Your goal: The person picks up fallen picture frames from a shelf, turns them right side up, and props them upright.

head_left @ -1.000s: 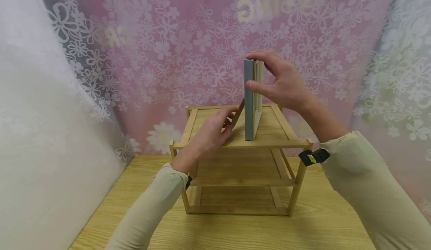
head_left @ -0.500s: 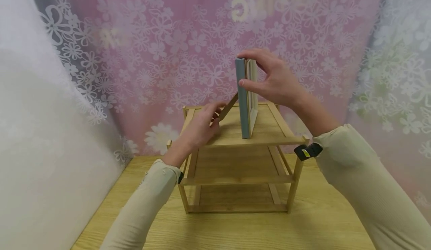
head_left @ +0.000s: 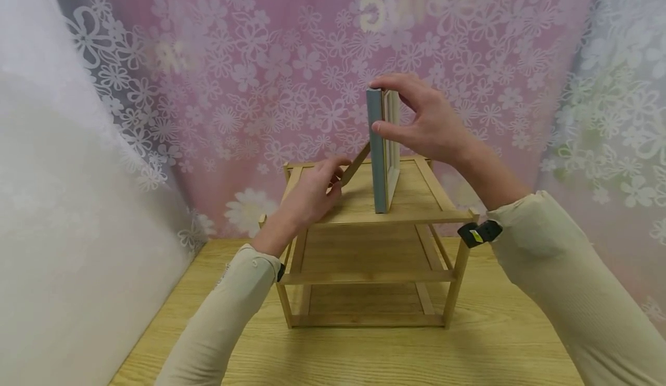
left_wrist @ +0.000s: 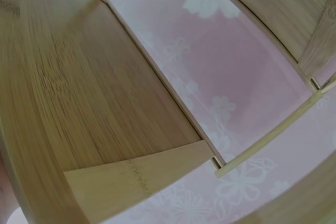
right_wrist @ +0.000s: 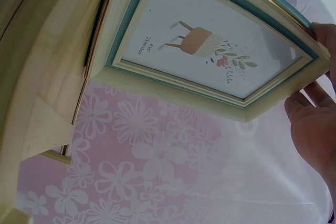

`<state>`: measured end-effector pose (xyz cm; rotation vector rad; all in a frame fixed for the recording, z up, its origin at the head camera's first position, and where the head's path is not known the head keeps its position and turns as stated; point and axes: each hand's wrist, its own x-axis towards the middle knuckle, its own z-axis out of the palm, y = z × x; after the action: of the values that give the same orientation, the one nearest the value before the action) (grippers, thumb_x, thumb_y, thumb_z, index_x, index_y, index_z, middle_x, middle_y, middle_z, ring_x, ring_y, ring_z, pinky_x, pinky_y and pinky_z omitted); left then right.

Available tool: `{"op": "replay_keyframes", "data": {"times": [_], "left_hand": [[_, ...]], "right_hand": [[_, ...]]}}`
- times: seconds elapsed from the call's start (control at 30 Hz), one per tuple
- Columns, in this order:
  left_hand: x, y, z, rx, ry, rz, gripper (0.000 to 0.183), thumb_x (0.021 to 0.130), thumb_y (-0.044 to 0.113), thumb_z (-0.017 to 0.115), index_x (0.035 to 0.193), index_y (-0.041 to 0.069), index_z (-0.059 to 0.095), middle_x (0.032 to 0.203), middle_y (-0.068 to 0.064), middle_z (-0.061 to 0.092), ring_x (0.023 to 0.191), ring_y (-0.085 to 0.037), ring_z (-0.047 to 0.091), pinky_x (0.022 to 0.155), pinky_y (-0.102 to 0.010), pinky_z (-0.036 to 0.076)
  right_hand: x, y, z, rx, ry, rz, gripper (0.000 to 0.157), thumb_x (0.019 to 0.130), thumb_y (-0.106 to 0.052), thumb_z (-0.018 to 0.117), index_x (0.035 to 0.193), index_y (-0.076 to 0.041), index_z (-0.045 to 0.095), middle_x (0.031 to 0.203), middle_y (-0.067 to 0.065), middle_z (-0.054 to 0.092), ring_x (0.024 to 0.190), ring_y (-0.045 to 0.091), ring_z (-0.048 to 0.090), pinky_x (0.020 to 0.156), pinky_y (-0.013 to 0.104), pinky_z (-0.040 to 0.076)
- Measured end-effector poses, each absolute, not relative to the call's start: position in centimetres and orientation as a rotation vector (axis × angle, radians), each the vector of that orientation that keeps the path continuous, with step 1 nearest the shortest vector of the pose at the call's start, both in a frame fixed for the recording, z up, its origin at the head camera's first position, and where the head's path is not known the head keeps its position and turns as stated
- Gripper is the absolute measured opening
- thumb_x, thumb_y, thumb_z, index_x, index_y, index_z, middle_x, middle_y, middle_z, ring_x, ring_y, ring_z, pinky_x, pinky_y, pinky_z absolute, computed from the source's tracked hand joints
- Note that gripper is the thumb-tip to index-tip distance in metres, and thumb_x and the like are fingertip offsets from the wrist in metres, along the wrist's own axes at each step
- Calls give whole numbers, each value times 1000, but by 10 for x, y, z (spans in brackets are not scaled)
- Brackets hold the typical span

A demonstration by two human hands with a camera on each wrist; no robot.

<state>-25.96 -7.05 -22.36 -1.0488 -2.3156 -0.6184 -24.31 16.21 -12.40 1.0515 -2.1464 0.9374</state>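
Note:
A picture frame (head_left: 378,166) with a blue-green edge stands upright, seen nearly edge-on, on the top shelf of a three-tier wooden rack (head_left: 354,221). My right hand (head_left: 434,123) grips its upper near corner, thumb on the edge and fingers over the top. Behind the frame, a brown support leg (head_left: 356,164) slants out to the left. The fingers of my left hand (head_left: 312,192) hold the leg's lower end, partly hidden by the hand. In the right wrist view the picture (right_wrist: 197,40) shows a potted plant drawing behind glass.
Beneath the top shelf are the middle shelf (head_left: 364,253) and the lower shelf (head_left: 364,300). The rack stands on a wood-grain tabletop (head_left: 364,357). A pink flowered curtain (head_left: 270,85) hangs behind it, and a white sheet (head_left: 93,201) hangs on the left.
My left hand has moved left with the support leg, which now stands out at a wider angle from the frame. The frame and right hand have shifted slightly left. In the last half second little differs.

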Motion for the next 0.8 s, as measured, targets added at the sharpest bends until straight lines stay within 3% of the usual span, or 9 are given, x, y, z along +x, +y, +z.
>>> {"op": "replay_keyframes", "data": {"times": [0.4,0.8], "left_hand": [[-258,-71,-226,-1067,-2309,-619,43,88,-1,59,128,2,44,99,-11,63,86,-19,64,77,-29,53],[-253,-72,-227,-1103,-2245,-565,49,86,-1,60,131,3,41,107,-14,58,90,-22,63,79,-29,53]], "right_hand": [[-246,162,-126,1081,-2115,940,54,83,-8,71,134,-15,51,133,0,48,129,12,39,112,27,27],[-245,159,-125,1054,-2132,891,55,84,-12,71,134,-16,51,134,-1,48,128,10,40,110,26,29]]}}
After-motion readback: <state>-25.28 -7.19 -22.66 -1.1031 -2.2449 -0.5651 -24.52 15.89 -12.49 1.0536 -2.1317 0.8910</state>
